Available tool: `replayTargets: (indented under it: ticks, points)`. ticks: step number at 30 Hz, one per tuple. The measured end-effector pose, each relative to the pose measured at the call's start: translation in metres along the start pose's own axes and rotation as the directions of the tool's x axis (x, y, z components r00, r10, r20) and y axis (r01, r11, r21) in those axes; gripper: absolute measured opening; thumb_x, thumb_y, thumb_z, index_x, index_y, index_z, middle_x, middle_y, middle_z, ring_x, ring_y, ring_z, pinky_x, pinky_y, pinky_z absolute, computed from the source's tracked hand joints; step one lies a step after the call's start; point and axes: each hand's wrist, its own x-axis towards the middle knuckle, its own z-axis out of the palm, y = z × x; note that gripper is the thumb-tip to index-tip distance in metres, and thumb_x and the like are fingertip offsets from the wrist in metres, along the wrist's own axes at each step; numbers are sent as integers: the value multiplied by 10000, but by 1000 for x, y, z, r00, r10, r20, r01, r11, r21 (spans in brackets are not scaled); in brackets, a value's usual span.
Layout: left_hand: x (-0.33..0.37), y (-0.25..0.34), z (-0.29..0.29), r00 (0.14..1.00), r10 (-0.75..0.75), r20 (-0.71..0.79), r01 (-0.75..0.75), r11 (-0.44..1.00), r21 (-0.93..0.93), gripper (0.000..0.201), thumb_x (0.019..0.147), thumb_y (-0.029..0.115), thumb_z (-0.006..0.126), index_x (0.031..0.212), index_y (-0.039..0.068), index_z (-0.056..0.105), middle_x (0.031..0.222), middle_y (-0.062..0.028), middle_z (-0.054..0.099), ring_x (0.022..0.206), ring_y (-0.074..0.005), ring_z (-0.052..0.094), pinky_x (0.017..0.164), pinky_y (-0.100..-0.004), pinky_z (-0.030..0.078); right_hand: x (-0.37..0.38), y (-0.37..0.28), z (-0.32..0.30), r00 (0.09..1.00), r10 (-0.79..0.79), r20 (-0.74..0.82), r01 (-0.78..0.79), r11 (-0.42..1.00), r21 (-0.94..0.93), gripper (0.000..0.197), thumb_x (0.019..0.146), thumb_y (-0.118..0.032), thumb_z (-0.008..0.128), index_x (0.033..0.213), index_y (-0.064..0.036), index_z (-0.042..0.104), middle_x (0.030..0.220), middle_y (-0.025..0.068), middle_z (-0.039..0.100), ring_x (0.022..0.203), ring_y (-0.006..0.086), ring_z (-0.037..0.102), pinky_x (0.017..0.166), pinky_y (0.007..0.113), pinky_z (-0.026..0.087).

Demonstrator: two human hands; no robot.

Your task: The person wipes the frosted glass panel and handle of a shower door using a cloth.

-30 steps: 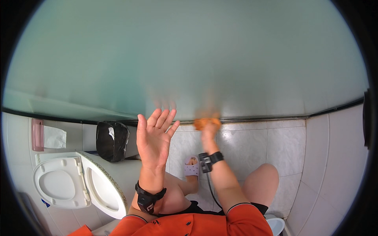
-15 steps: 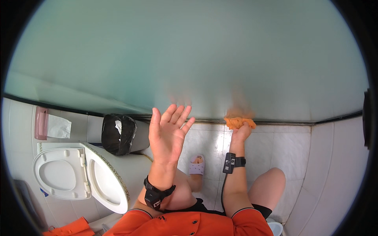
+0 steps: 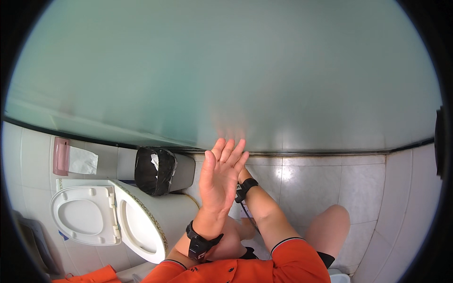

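Frosted glass panel (image 3: 226, 70) fills the view from 9 o'clock over 12 to 3, greenish toward 10 and greyer toward 2, with a dark strip (image 3: 321, 153) along its lower edge. Just below centre, at 6 o'clock, the left hand (image 3: 220, 181) shows its palm to the camera, fingers spread and holding nothing; its fingertips overlap the glass, which mirrors them faintly, but I cannot tell whether they touch. The right hand (image 3: 244, 176) sits just to the 4 o'clock side of the left palm, mostly hidden by it, so I cannot tell how its fingers are set or whether they grip anything. A black wrist device (image 3: 203, 243) is strapped on the left arm, and another (image 3: 243, 189), with a cable, on the right. At 8 o'clock a grey bin (image 3: 182, 172) with a black liner (image 3: 152, 177) stands near a white toilet (image 3: 158, 247), its seat (image 3: 81, 217) hinged back. A pink paper holder (image 3: 61, 156) is at 9 o'clock, and pale floor tiles (image 3: 309, 186) lie toward 4
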Motion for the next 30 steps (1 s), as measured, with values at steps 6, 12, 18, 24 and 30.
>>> replayTargets:
  ticks: [6, 12, 18, 24, 30]
  points:
    - [1, 3, -4, 1000, 12, -13, -12, 1000, 8, 612, 884, 481, 417, 1151, -68, 453, 1179, -228, 473, 1209, -419, 355, 1017, -497, 279, 2, -35, -31, 999, 47, 14, -47, 999, -3, 143, 810, 17, 462, 889, -12, 577, 815, 86, 604, 692, 201, 606, 611, 335, 515]
    - [3, 8, -4, 1000, -14, 20, 14, 1000, -18, 638, 874, 490, 429, 1158, -81, 446, 1191, -237, 463, 1215, -426, 343, 1020, -502, 271, -11, -111, -71, 933, -290, -215, 271, 956, -115, 240, 860, -92, 426, 1065, 2, 509, 1075, 122, 551, 971, 263, 569, 834, 397, 491]
    - [-1, 6, -1, 1000, 4, 3, -4, 1000, 17, 652, 870, 499, 433, 1174, -77, 437, 1217, -232, 445, 1238, -418, 312, 1025, -502, 262, 5, -70, -70, 827, -466, -315, 251, 807, -534, 248, 816, -10, 444, 1053, 43, 495, 1024, 131, 563, 914, 216, 573, 784, 325, 482]
    - [0, -2, -1, 996, -5, 94, 7, 1000, -19, 634, 881, 475, 430, 1180, -84, 420, 1205, -232, 451, 1233, -414, 323, 1030, -498, 255, 37, -5, -77, 973, -228, -43, 204, 928, -311, 237, 778, 54, 446, 998, 49, 532, 985, 119, 576, 865, 213, 588, 770, 318, 491]
    - [0, 3, -8, 999, 30, -26, -29, 999, 20, 622, 880, 473, 434, 1163, -81, 429, 1184, -231, 464, 1211, -418, 353, 1013, -494, 283, 5, -89, -72, 985, -167, -51, 153, 966, -208, 186, 771, 73, 434, 918, 26, 538, 909, 97, 577, 830, 218, 596, 693, 341, 515]
